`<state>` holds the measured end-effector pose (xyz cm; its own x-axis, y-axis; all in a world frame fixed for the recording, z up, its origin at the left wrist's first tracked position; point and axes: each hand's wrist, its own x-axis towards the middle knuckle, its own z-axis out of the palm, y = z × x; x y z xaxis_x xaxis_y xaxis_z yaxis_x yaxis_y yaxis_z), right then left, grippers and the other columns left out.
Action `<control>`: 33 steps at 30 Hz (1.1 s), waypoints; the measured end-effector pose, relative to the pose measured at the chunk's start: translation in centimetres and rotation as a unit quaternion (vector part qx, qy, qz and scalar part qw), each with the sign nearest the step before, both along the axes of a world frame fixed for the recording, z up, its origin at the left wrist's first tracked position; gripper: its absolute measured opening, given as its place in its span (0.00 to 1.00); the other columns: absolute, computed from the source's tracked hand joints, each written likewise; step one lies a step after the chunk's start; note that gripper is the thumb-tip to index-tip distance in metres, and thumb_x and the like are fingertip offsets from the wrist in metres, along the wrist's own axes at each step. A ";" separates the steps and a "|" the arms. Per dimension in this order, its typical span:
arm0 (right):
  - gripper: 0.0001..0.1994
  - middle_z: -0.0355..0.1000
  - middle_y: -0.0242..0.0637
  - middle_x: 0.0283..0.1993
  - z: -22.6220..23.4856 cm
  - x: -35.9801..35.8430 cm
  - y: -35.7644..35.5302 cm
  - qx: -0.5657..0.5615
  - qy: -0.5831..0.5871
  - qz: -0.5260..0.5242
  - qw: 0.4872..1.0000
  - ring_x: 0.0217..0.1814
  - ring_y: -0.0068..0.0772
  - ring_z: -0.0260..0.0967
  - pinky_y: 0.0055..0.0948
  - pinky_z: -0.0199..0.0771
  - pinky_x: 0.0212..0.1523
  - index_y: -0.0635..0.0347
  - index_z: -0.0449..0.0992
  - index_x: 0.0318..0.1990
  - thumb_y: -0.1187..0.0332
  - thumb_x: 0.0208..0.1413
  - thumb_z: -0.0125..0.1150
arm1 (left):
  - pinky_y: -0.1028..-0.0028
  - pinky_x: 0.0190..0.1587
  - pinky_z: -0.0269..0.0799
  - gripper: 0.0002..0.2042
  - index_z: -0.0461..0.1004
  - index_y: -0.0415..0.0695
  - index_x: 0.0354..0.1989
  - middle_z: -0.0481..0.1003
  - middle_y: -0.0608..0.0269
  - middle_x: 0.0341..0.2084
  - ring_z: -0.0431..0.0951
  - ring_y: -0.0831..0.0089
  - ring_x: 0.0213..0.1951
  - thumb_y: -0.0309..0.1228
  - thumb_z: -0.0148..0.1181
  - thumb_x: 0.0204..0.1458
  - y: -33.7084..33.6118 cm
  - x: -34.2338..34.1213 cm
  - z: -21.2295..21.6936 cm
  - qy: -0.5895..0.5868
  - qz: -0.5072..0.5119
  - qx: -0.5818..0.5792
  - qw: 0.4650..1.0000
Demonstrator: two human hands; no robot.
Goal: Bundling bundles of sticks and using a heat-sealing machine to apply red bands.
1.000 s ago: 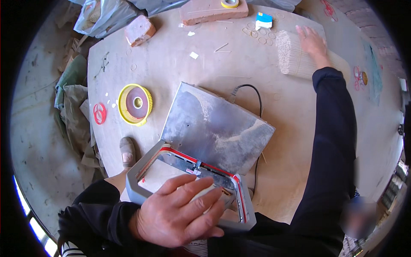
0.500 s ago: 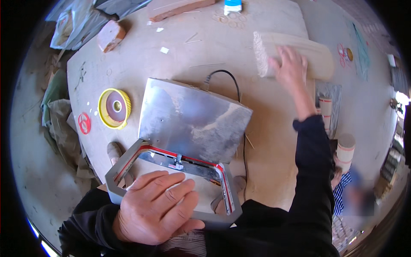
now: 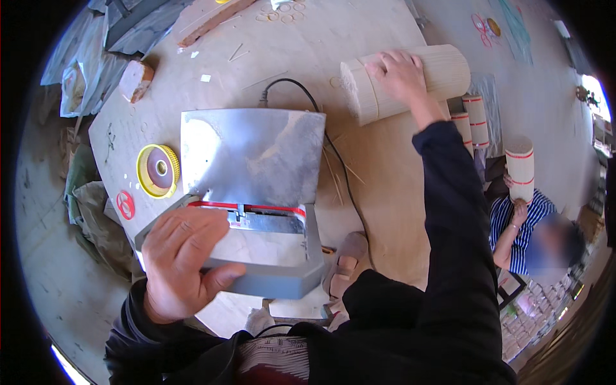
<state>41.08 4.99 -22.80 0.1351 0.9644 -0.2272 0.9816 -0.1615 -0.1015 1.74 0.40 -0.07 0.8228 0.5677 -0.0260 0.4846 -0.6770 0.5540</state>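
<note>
My right hand (image 3: 399,78) lies over a thick round bundle of thin pale sticks (image 3: 446,67), its fingers curved across the top. This bundle lies at the far right edge of the table, with a thin band round its left part. Close to my body, my left hand (image 3: 183,256) hovers at the left side of a grey angular frame (image 3: 282,279), fingers loosely bent and thumb apart, with nothing seen in it. Whether it touches the frame I cannot tell. Red strap shows inside the frame, which adjoins a shiny metal box (image 3: 256,154).
A yellow plastic basket (image 3: 142,170) and red rings (image 3: 125,204) are on the left. Brick pieces (image 3: 136,81) lie farther back. A black cable (image 3: 343,186) curves behind the box. At right, a person (image 3: 520,224) holds a red-banded stick bundle (image 3: 520,170), near other bundles (image 3: 475,122).
My right hand has come down onto the stick bundle, which now shows its band and sits at another angle. My left hand has shifted left along the frame. The whole view has swung.
</note>
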 end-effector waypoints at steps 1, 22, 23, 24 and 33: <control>0.26 0.62 0.37 0.59 -0.1 -0.3 -2.4 0.055 -0.017 0.019 0.998 0.65 0.36 0.54 0.44 0.43 0.64 0.58 0.65 0.57 0.50 0.57 0.49 | 0.61 0.40 0.71 0.22 0.72 0.36 0.37 0.75 0.51 0.33 0.76 0.53 0.34 0.45 0.63 0.44 -0.1 -0.1 0.0 0.000 -0.006 -0.003 1.000; 0.26 0.64 0.31 0.58 -0.1 0.8 -20.4 0.174 0.003 -0.058 0.983 0.65 0.35 0.53 0.52 0.41 0.64 0.58 0.70 0.51 0.49 0.51 0.55 | 0.60 0.50 0.67 0.16 0.71 0.36 0.43 0.75 0.52 0.39 0.75 0.53 0.44 0.35 0.61 0.50 -10.0 11.6 -0.4 -0.240 -0.049 -0.144 0.959; 0.26 0.64 0.31 0.58 0.1 0.3 -21.9 0.173 0.005 -0.059 0.983 0.65 0.35 0.53 0.52 0.41 0.64 0.58 0.70 0.51 0.49 0.51 0.55 | 0.63 0.49 0.68 0.17 0.71 0.37 0.43 0.75 0.52 0.38 0.76 0.53 0.43 0.35 0.61 0.49 -10.4 13.2 -1.9 -0.247 -0.039 -0.160 0.955; 0.25 0.65 0.33 0.57 0.4 0.0 -23.6 0.184 0.016 -0.069 0.980 0.65 0.37 0.53 0.53 0.44 0.63 0.58 0.70 0.52 0.50 0.51 0.56 | 0.65 0.47 0.69 0.16 0.71 0.37 0.43 0.75 0.51 0.38 0.75 0.53 0.42 0.35 0.61 0.49 -10.9 15.1 -3.3 -0.242 -0.002 -0.195 0.950; 0.31 0.57 0.42 0.62 -5.6 1.4 -35.6 0.296 0.469 -0.623 0.552 0.65 0.38 0.52 0.43 0.53 0.61 0.61 0.59 0.60 0.44 0.60 0.41 | 0.58 0.54 0.61 0.31 0.64 0.42 0.55 0.68 0.47 0.50 0.65 0.50 0.54 0.51 0.58 0.47 -12.0 27.7 -21.9 -0.110 0.106 -0.148 0.977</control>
<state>42.45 -30.61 -28.43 0.8677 0.1988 -0.4556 -0.3827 -0.3176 -0.8676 29.42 -11.56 -21.94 0.6919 0.7202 -0.0498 0.4428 -0.3688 0.8173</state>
